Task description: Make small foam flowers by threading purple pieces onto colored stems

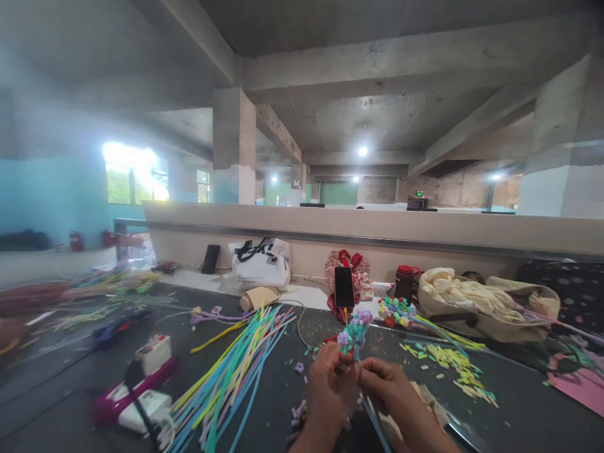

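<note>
My left hand (331, 377) and my right hand (384, 380) meet at the front middle of the table, both with fingers closed around a pipe-cleaner flower stalk (357, 328). Small purple and teal curled blooms crowd its upper end, above my fingers. Bluish stems (374, 420) hang below, between the two hands. The exact spot where the fingertips pinch is partly hidden. Left of my hands lies a loose fan of long pipe cleaners (236, 371) in blue, green, yellow and pink. Small purple pieces (298, 412) are scattered beside my left wrist.
Short yellow-green cut pieces (453, 365) and a finished-looking colourful bunch (396, 313) lie to the right. A power strip (136, 393) with plugs stands at left. Behind are a phone (344, 287), a white bag (259, 264), a red-lidded bottle (404, 281) and a cloth bag (472, 302).
</note>
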Motion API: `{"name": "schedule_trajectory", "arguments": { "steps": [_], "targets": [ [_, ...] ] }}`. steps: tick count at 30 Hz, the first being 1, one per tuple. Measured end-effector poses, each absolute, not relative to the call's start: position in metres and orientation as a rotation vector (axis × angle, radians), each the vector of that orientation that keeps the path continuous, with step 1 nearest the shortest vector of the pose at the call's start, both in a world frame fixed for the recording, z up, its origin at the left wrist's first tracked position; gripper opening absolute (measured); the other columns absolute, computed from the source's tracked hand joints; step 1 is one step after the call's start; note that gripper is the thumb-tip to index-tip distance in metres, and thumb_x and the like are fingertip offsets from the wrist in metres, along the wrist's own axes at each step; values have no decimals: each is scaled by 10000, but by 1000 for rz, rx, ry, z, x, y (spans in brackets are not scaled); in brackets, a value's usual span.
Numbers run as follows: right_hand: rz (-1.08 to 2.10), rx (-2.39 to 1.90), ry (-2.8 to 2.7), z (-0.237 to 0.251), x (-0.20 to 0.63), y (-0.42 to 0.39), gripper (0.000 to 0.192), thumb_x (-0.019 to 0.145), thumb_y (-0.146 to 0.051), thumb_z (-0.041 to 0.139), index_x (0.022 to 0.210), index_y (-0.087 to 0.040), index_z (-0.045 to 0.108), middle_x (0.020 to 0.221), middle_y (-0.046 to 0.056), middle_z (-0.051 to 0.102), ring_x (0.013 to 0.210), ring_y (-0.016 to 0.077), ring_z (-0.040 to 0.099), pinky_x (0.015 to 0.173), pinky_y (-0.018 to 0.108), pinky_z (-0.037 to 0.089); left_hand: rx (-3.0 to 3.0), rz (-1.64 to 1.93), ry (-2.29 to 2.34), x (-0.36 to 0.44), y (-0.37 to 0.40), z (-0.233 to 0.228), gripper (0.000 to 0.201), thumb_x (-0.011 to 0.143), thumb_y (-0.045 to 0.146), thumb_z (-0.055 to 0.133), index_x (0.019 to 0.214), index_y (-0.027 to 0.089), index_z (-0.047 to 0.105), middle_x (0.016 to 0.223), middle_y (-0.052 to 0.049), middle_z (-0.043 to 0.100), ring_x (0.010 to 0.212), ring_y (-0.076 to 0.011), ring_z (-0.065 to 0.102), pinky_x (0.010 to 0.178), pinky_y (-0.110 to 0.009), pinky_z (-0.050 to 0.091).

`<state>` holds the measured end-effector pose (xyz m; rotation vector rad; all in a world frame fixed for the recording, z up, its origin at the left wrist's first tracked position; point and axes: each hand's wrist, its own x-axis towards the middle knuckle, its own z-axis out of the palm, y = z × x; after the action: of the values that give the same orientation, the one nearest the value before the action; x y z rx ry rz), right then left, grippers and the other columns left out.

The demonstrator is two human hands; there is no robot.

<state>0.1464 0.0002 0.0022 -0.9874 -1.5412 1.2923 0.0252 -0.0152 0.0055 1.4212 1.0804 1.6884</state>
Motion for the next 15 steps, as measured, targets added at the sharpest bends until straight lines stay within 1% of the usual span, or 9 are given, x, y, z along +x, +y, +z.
{"name": "schedule_trajectory", "arguments": {
  "steps": [6,11,15],
  "targets": [
    [1272,-984,-1553,4,147,0,424,546,-560,588,586,-140,543,387,-89,283,330,29,209,342,187,126,1456,1756,1177,27,-15,9,51,539,190,628,531,221,587,628,-22,530,656,-179,460,590,-238,337],
    [1274,-975,-1557,13,147,-6,432,517,-557,604,583,-133,558,418,-70,340,348,33,240,351,187,145,1411,1759,1118,27,-18,11,55,546,187,622,536,227,586,638,-28,533,680,-188,465,605,-244,340],
    [1245,-1020,-1586,10,147,-2,437,526,-573,585,579,-142,540,388,-81,318,329,32,234,344,185,143,1236,1707,1010,27,-20,13,91,516,177,642,495,221,566,620,-23,535,675,-185,461,604,-241,335]
  ]
}}
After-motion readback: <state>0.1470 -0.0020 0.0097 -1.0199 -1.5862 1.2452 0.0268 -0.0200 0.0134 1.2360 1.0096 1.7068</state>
